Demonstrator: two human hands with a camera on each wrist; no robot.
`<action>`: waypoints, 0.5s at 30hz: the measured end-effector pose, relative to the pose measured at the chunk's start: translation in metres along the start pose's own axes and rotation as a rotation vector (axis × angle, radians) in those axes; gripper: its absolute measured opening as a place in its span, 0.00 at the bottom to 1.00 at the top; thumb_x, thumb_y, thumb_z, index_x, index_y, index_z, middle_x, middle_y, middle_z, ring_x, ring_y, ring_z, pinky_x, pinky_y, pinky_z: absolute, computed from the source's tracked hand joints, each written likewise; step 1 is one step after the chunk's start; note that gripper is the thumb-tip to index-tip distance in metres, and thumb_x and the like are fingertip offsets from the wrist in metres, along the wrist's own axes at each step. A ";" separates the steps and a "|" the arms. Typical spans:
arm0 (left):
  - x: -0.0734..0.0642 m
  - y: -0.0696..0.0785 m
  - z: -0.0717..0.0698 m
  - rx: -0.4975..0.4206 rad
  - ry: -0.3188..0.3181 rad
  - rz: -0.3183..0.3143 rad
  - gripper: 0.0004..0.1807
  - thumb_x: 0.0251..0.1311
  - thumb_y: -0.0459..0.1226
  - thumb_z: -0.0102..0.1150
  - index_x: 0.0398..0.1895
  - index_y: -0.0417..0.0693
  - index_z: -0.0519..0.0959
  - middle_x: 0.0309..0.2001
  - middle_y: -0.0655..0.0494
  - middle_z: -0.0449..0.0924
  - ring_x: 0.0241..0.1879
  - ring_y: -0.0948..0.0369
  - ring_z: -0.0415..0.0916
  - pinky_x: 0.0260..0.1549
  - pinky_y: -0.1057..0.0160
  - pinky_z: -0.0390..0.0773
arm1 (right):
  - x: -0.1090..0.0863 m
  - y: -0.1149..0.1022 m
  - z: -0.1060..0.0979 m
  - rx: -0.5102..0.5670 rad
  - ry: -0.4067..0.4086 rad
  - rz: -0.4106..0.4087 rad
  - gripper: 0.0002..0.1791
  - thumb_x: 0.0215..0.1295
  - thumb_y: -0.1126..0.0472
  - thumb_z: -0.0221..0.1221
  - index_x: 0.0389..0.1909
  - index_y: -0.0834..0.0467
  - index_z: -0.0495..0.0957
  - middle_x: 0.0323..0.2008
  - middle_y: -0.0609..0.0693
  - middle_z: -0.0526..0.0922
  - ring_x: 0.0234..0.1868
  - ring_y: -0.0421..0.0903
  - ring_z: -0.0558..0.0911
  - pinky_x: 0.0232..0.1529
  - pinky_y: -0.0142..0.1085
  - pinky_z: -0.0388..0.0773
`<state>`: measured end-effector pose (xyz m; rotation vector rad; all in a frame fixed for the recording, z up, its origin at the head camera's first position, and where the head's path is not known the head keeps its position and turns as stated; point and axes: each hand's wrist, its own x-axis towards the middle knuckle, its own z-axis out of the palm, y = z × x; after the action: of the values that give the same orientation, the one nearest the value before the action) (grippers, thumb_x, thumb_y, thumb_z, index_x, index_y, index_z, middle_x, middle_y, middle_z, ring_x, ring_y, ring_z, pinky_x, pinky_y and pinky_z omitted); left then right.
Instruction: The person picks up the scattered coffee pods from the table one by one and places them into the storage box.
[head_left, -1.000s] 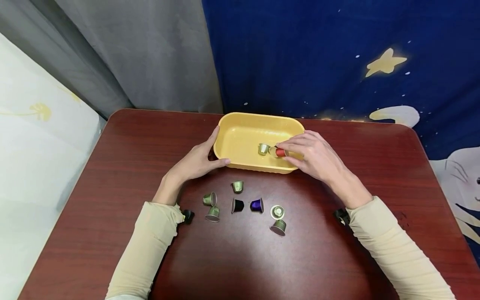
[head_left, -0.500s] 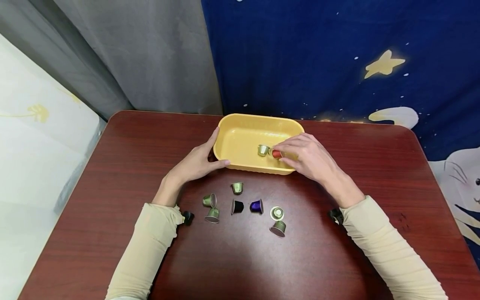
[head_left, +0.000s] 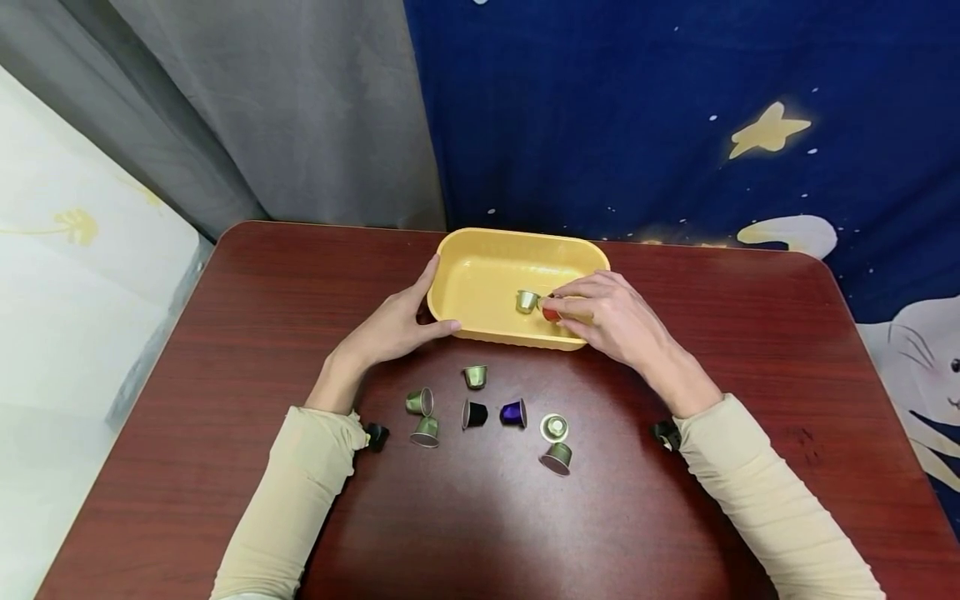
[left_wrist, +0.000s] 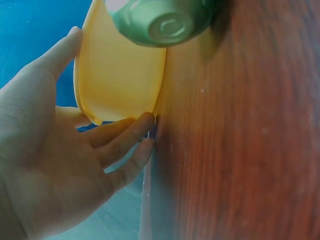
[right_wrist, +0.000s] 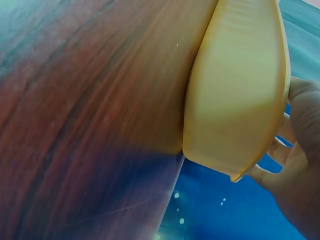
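In the head view, my left hand (head_left: 390,326) spans the left end of the yellow bin (head_left: 480,321), thumb along its front wall and the straight index finger at the rim. The left wrist view shows the other fingers (left_wrist: 127,140) extended beside the bin's end. Inside the bin at the right, my right hand (head_left: 611,317) pinches a red coffee capsule (head_left: 551,315), partly hidden behind the fingers. Left of it lies a pale green capsule (head_left: 527,302), with a bit of another gold-coloured rim between them. The right wrist view sees only the bin's outer wall and part of the hand.
Several capsules lie on the dark red table (head_left: 300,275) in front of the bin, among them a black capsule (head_left: 475,413), a purple capsule (head_left: 513,413) and a green capsule (head_left: 557,458). Grey and blue curtains (head_left: 570,117) hang behind the table's far edge.
My right hand has moved slightly left and nearer with the red capsule, now more covered by the fingers. The left hand and the bin stay in place.
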<state>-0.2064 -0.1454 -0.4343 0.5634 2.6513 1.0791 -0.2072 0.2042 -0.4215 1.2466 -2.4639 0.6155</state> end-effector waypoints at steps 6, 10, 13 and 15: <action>0.000 -0.001 0.002 -0.005 -0.006 0.002 0.58 0.59 0.62 0.62 0.80 0.68 0.33 0.74 0.48 0.59 0.67 0.58 0.64 0.65 0.52 0.66 | 0.003 -0.001 0.005 0.008 0.011 0.021 0.19 0.55 0.63 0.72 0.49 0.53 0.87 0.46 0.48 0.87 0.51 0.50 0.82 0.57 0.49 0.69; 0.000 0.000 0.001 -0.003 -0.010 -0.007 0.58 0.58 0.62 0.62 0.80 0.69 0.32 0.74 0.47 0.60 0.65 0.57 0.67 0.63 0.51 0.67 | 0.004 0.000 0.008 0.006 0.021 0.033 0.19 0.54 0.63 0.73 0.48 0.54 0.87 0.45 0.48 0.88 0.50 0.49 0.83 0.57 0.50 0.70; 0.000 0.000 0.001 0.002 -0.008 -0.013 0.58 0.58 0.62 0.62 0.79 0.71 0.32 0.73 0.47 0.61 0.63 0.56 0.69 0.62 0.51 0.69 | 0.005 0.000 0.009 0.031 0.022 0.042 0.17 0.55 0.63 0.73 0.47 0.55 0.88 0.45 0.48 0.88 0.50 0.49 0.83 0.57 0.51 0.71; -0.001 0.000 0.000 0.002 -0.007 -0.014 0.58 0.58 0.62 0.62 0.79 0.71 0.32 0.72 0.47 0.62 0.62 0.57 0.70 0.61 0.51 0.69 | 0.006 0.000 0.009 0.058 0.018 0.052 0.16 0.56 0.64 0.72 0.47 0.55 0.87 0.46 0.48 0.87 0.51 0.49 0.83 0.58 0.51 0.71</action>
<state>-0.2058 -0.1454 -0.4346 0.5467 2.6470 1.0681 -0.2117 0.1955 -0.4268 1.1966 -2.4868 0.7140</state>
